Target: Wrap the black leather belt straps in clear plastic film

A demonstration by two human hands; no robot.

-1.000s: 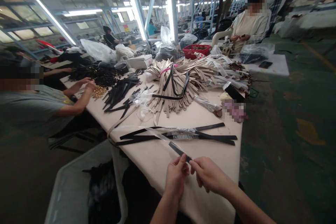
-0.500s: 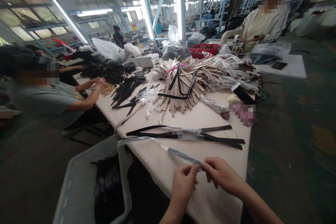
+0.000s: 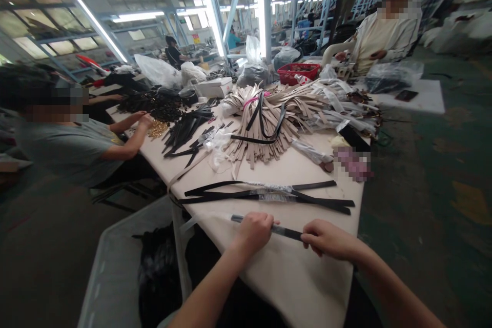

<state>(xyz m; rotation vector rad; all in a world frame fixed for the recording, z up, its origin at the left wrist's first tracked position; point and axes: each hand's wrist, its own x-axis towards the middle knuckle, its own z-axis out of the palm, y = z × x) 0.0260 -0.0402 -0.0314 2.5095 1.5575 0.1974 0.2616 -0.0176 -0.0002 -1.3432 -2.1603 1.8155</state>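
Note:
A black strap (image 3: 287, 232), partly inside a clear plastic sleeve (image 3: 215, 217), is stretched between my hands above the near part of the table. My left hand (image 3: 255, 229) is closed around its sleeved part. The fingers of my right hand (image 3: 321, 238) pinch the strap's right end. Just beyond my hands, black straps (image 3: 321, 201) with clear wrapping round their middles lie across the table (image 3: 215, 230). Farther back, a large bundle of beige straps (image 3: 261, 148) is tied with a pink band, and a loose black strap rests on it.
At left, a person (image 3: 77, 148) works beside gold-coloured pieces (image 3: 157, 129) and black strips (image 3: 188, 130). A pale bin (image 3: 100, 266) holding black items stands at lower left. A red basket (image 3: 290, 78), plastic-wrapped bundles and another person (image 3: 388, 41) are farther back.
My left hand has moved left along the strap and turned palm down. My right hand has shifted slightly right. More black strap shows between them, and the sleeve's loose end has dropped.

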